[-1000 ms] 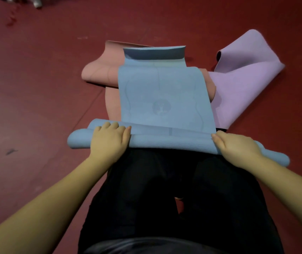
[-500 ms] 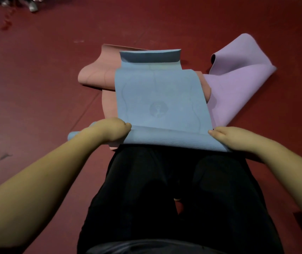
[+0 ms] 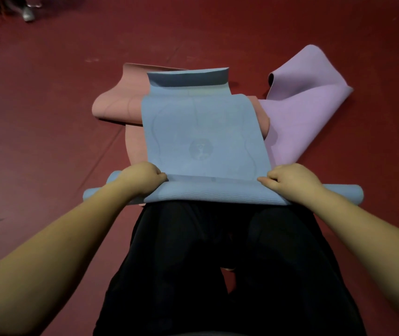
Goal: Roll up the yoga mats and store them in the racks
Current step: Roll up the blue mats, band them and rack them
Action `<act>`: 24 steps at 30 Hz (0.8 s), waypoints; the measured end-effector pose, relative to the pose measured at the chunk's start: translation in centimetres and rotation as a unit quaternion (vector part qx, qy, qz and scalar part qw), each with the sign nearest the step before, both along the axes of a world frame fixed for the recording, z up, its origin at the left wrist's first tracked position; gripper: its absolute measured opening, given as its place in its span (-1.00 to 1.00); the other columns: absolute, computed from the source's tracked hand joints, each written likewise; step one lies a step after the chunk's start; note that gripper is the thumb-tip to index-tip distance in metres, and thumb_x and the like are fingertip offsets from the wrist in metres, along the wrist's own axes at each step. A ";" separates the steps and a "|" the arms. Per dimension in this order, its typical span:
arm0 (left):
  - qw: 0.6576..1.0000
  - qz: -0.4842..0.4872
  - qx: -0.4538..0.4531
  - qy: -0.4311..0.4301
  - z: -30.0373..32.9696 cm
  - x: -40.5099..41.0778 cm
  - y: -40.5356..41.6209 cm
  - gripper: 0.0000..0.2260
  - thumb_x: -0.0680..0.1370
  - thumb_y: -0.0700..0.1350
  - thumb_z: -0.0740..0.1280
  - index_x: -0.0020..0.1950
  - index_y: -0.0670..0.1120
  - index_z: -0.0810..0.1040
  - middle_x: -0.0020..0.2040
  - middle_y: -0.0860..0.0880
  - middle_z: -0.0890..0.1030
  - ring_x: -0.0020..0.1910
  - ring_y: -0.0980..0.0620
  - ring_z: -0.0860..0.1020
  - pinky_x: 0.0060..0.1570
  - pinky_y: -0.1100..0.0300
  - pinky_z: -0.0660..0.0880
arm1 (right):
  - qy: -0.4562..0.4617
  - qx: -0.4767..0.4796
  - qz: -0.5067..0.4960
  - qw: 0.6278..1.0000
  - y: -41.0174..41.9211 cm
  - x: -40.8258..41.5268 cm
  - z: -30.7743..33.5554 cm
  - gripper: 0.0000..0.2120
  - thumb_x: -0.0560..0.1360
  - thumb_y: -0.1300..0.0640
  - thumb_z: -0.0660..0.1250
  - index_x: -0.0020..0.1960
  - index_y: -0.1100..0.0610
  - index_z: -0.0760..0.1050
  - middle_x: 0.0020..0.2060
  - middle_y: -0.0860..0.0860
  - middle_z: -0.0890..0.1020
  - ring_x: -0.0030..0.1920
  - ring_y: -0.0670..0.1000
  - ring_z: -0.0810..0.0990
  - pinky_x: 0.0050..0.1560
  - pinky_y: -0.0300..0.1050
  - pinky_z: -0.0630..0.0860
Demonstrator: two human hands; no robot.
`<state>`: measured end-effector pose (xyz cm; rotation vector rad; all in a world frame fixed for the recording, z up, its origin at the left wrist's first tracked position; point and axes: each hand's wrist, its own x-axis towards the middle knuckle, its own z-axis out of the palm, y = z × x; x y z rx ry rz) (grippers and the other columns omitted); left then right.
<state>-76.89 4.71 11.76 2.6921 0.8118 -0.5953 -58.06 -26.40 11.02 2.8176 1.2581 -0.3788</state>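
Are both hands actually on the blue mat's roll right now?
Touching. The head view shows the left hand and the right hand with fingers curled onto the rolled part of the blue mat, no gap visible.

both hands, left hand and right hand, grip the half-rolled blue mat over pink mat.

Left hand: forearm extended forward from lower left, fingers curled downward, knuckles up, gripping.
Right hand: forearm extended from lower right, fingers curled, knuckles up, gripping.
Both wrists level, hands well apart.
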 end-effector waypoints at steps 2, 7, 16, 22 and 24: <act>1.000 0.000 -0.007 -0.010 -0.3 0.2 0.2 -0.63 0.65 0.07 0.14 -0.12 -0.11 0.61 -0.20 -0.07 0.54 -0.11 -0.09 0.51 -0.17 0.10 0.37 | -0.014 0.028 -0.027 0.999 -0.3 -0.2 -0.1 -0.59 0.60 -0.23 0.14 -0.27 0.01 0.41 -0.34 -0.04 0.44 -0.23 0.05 0.42 -0.27 -0.06 0.23; 0.994 -0.031 0.072 -0.081 -0.8 0.7 -0.2 -0.61 0.67 0.11 0.12 -0.25 -0.07 0.47 -0.30 -0.02 0.48 -0.20 -0.08 0.48 -0.28 0.09 0.33 | -0.036 0.011 -0.066 0.997 0.0 0.2 -0.1 -0.60 0.58 -0.25 0.17 -0.22 0.04 0.45 -0.39 -0.01 0.46 -0.26 0.09 0.43 -0.38 -0.06 0.17; 0.949 0.014 0.149 -0.279 -2.0 -2.4 -4.2 -0.53 0.65 0.17 0.06 -0.33 -0.10 0.35 -0.30 -0.08 0.47 -0.24 -0.12 0.43 -0.27 0.03 0.34 | 0.076 -0.078 -0.059 0.992 1.6 2.1 0.0 -0.60 0.60 -0.23 0.14 -0.25 0.02 0.42 -0.29 -0.03 0.47 -0.14 0.09 0.47 -0.24 -0.07 0.28; 0.941 -0.010 0.170 -0.293 -3.2 -2.8 -4.0 -0.55 0.61 0.07 -0.04 -0.35 -0.07 0.42 -0.34 -0.07 0.55 -0.28 -0.18 0.50 -0.25 0.03 0.35 | 0.096 -0.020 -0.081 0.992 1.6 2.2 0.0 -0.56 0.57 -0.24 0.20 -0.28 0.07 0.40 -0.33 -0.04 0.49 -0.23 0.04 0.45 -0.36 -0.11 0.23; 0.950 0.002 0.155 -0.272 -2.7 -2.0 -3.5 -0.56 0.62 0.08 -0.05 -0.35 -0.06 0.39 -0.32 -0.08 0.55 -0.26 -0.20 0.52 -0.22 0.02 0.37 | 0.044 0.017 -0.082 0.996 1.2 1.5 -0.1 -0.52 0.58 -0.26 0.18 -0.30 0.10 0.40 -0.37 0.00 0.48 -0.25 0.09 0.44 -0.37 -0.06 0.20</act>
